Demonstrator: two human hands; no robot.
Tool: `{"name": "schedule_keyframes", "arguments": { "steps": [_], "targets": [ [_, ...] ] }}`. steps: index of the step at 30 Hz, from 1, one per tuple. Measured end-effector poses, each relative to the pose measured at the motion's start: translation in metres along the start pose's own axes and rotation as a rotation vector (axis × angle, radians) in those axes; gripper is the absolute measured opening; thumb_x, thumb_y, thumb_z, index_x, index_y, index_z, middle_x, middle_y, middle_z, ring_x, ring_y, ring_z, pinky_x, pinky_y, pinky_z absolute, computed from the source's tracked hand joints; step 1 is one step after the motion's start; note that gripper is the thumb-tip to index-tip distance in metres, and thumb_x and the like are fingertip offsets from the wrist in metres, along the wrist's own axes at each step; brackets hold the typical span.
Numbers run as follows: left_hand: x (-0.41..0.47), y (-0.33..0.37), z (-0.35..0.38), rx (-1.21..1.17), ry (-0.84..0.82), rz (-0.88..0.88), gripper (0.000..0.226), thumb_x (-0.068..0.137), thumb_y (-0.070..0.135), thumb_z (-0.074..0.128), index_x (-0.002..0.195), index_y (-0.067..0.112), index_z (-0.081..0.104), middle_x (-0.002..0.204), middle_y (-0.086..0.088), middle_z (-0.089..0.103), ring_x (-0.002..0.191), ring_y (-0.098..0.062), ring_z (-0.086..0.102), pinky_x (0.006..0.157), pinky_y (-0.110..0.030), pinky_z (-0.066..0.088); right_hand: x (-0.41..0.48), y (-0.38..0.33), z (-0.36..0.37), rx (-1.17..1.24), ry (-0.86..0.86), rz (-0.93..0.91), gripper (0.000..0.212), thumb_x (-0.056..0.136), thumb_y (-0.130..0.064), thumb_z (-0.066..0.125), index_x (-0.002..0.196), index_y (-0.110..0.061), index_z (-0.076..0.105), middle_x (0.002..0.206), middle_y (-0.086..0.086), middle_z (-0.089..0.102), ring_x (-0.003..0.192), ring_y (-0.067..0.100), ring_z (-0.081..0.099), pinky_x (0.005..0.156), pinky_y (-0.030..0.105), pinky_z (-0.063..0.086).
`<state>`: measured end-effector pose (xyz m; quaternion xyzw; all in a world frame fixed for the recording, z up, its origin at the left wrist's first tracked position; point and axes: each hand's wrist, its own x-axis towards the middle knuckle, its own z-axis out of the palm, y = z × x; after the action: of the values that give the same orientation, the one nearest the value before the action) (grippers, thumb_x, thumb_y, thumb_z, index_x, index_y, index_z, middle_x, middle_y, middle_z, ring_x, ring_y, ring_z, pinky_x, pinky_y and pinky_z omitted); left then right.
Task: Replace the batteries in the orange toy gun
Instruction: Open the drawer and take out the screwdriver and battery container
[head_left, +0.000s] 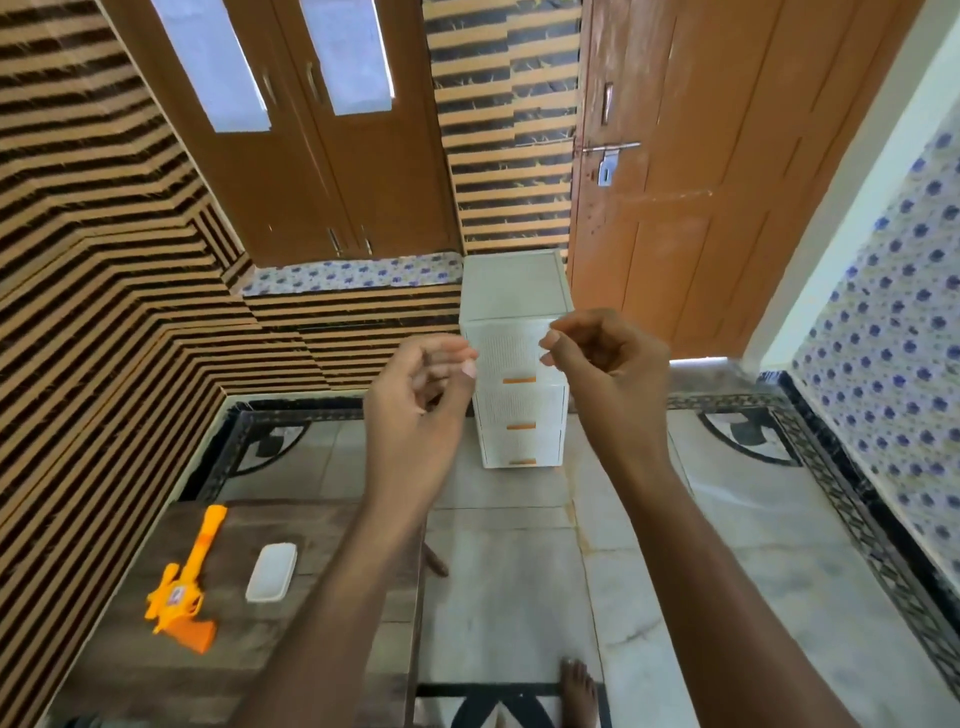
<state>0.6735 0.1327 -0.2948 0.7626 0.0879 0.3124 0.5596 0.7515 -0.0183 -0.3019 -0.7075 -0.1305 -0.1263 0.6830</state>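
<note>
The orange toy gun (186, 582) lies on the dark wooden table (291, 649) at the lower left, barrel pointing away from me. A small white plastic case (271, 571) lies just right of it. My left hand (415, 405) and my right hand (608, 374) are both raised in front of me, well above and to the right of the table, fingers loosely curled and holding nothing. They hover in front of a white drawer unit (519, 395) with orange handles. No batteries are visible.
The drawer unit stands on the tiled floor (519, 571) against a striped wall. A brown door with a latch (691, 171) is at the right, brown cabinet doors (311, 156) at the back. My bare foot (579, 691) shows near the bottom edge.
</note>
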Motion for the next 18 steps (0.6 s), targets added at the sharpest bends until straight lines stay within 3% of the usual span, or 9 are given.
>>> {"name": "schedule_keyframes", "arguments": {
  "steps": [5, 12, 18],
  "targets": [
    [0.093, -0.030, 0.053, 0.020, -0.013, -0.007, 0.015, 0.096, 0.009, 0.070, 0.111, 0.012, 0.070, 0.107, 0.003, 0.076, 0.103, -0.014, 0.072, 0.095, -0.038, 0.059, 0.108, 0.045, 0.007, -0.017, -0.024, 0.012, 0.005, 0.094, -0.012, 0.073, 0.096, -0.014, 0.077, 0.086, -0.002, 0.077, 0.081, 0.017, 0.075, 0.075, 0.030, 0.063],
    [0.209, -0.107, 0.106, 0.069, -0.006, -0.051, 0.014, 0.097, 0.014, 0.070, 0.112, 0.016, 0.071, 0.107, 0.004, 0.076, 0.106, -0.015, 0.072, 0.094, -0.040, 0.059, 0.225, 0.128, 0.046, -0.084, -0.082, 0.067, 0.018, 0.094, -0.014, 0.072, 0.086, -0.030, 0.072, 0.082, -0.009, 0.075, 0.079, 0.015, 0.074, 0.073, 0.025, 0.063],
    [0.314, -0.209, 0.129, 0.240, -0.114, -0.130, 0.013, 0.098, 0.022, 0.068, 0.111, 0.024, 0.071, 0.105, 0.016, 0.073, 0.101, -0.002, 0.068, 0.088, -0.027, 0.058, 0.299, 0.226, 0.101, -0.170, -0.119, 0.189, 0.014, 0.093, -0.010, 0.072, 0.086, -0.023, 0.073, 0.079, -0.008, 0.076, 0.075, 0.010, 0.074, 0.073, 0.022, 0.061]
  ]
}}
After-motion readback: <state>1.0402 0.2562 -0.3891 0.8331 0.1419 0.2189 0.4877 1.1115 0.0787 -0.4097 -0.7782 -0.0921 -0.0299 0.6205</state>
